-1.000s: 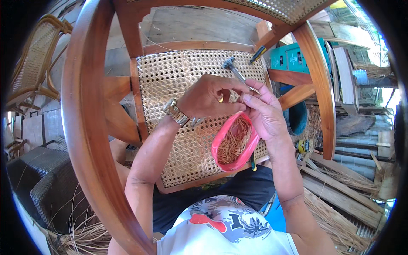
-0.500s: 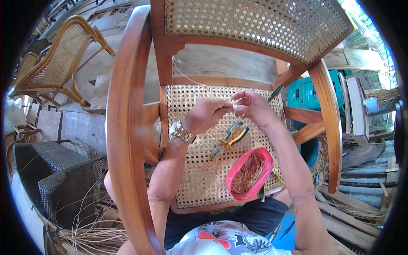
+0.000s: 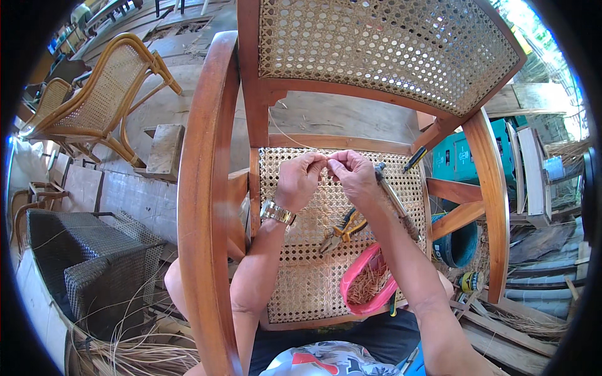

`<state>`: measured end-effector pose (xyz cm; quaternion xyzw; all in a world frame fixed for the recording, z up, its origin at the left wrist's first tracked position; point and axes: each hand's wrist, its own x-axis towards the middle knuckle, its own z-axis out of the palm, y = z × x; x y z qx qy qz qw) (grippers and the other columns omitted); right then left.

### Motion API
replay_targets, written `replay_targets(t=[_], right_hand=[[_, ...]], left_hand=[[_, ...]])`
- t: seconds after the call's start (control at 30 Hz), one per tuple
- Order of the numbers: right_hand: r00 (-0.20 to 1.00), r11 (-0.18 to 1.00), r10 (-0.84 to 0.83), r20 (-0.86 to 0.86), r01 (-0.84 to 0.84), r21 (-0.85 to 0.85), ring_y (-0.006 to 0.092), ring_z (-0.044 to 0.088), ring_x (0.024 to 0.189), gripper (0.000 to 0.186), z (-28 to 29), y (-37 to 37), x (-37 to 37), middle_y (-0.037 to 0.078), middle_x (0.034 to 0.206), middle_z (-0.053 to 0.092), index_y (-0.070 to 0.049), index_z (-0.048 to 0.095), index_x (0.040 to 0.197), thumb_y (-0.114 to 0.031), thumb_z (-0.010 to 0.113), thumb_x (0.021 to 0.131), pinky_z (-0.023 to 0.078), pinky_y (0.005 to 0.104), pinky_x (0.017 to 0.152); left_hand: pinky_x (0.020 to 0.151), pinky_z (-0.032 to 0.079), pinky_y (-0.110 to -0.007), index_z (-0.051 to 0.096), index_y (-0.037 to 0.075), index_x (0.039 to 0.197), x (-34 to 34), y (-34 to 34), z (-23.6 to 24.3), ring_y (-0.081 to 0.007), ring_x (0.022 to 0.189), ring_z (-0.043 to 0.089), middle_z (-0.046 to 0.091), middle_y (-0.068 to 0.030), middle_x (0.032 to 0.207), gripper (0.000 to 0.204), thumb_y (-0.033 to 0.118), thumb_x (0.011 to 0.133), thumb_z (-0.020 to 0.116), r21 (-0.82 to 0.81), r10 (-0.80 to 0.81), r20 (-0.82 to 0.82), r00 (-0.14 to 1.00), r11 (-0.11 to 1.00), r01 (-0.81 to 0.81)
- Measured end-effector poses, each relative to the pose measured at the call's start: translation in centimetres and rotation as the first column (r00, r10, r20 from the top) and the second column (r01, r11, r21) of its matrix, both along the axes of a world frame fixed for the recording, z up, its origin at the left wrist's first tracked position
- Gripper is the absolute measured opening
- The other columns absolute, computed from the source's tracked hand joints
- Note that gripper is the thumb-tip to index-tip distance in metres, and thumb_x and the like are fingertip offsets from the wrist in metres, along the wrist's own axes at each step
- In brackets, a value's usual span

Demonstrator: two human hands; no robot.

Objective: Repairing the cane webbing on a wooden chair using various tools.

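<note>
My left hand (image 3: 298, 182), with a metal-band watch on its wrist, and my right hand (image 3: 356, 178) meet fingertip to fingertip above the back part of a woven cane seat (image 3: 301, 288). Both pinch closed; whatever sits between the fingers is too small to make out. A thin pale cane strand (image 3: 283, 130) curves over the seat's rear rail toward them. Yellow-and-black pliers (image 3: 342, 233) lie on the cane below my hands. A hammer (image 3: 396, 202) rests partly hidden behind my right forearm. Nearer me, a pink bag (image 3: 348, 289) holds many short brown pieces.
The wooden armchair frame surrounds my arms, its left armrest (image 3: 204, 188) and right armrest (image 3: 492, 200) rising beside them. A screwdriver (image 3: 415, 160) lies at the seat's right rear corner. Green crates (image 3: 454, 153) and a dark bucket (image 3: 461, 244) stand right; a rattan chair (image 3: 106, 94) stands left.
My joined hands have shifted left over the seat and are still pinched. The view has moved, so the chair sits lower and farther right. The hammer now shows beside my right forearm.
</note>
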<state>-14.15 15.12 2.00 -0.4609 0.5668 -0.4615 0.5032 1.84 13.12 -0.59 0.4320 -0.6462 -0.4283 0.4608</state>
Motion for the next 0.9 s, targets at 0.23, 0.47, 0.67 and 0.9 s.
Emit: replay_targets(t=[0.23, 0.47, 0.67, 0.9], right_hand=[[0.992, 0.994, -0.088, 0.088, 0.093, -0.057, 0.0054, 0.063, 0.078, 0.008, -1.6, -0.3, 1.3, 0.0, 0.09, 0.069, 0.0, 0.068, 0.106, -0.004, 0.066, 0.101, 0.055, 0.0217, 0.071], [0.967, 0.971, -0.098, -0.235, 0.041, -0.235, 0.0042, 0.058, 0.073, 0.004, -1.7, -0.8, 1.6, -0.002, 0.084, 0.067, -0.003, 0.068, 0.102, -0.005, 0.066, 0.101, 0.05, 0.0217, 0.065], [0.879, 0.973, -0.097, -0.467, -0.016, -0.232, 0.0073, 0.06, 0.07, 0.007, -1.8, -3.3, -0.4, 0.002, 0.079, 0.068, -0.001, 0.069, 0.098, -0.009, 0.07, 0.098, 0.05, 0.0269, 0.063], [0.825, 0.955, -0.027, -0.564, -0.146, -0.258, 0.0221, 0.069, 0.076, 0.006, -1.9, -4.9, -0.9, 0.014, 0.086, 0.073, -0.001, 0.069, 0.098, -0.004, 0.071, 0.093, 0.054, 0.0352, 0.071]], left_hand=[[0.06, 0.055, -0.025, 0.075, 0.0, 0.106, 0.2, -0.1, 0.1, -0.0095, 0.066, 0.068, 0.076, -0.0063, 0.082, 0.015, 0.012, 0.098, 0.07, 0.054, 0.054, -0.071, 0.996, 0.997, -0.051], [0.059, 0.054, -0.026, 0.075, 0.001, 0.107, 0.3, -0.2, -0.2, -0.0093, 0.064, 0.067, 0.075, -0.0067, 0.081, 0.016, 0.014, 0.098, 0.07, 0.069, 0.101, -0.035, 0.994, 0.993, -0.099], [0.061, 0.052, -0.031, 0.07, 0.0, 0.114, 0.5, -1.2, -1.1, -0.0136, 0.065, 0.064, 0.073, -0.0076, 0.081, 0.031, 0.025, 0.096, 0.075, 0.017, 0.432, 0.066, 0.9, 0.901, -0.433], [0.065, 0.054, -0.033, 0.072, 0.002, 0.11, 0.2, -2.3, -1.9, -0.0175, 0.07, 0.069, 0.074, -0.0104, 0.085, 0.023, 0.017, 0.093, 0.078, -0.12, 0.411, -0.037, 0.911, 0.903, -0.413]])
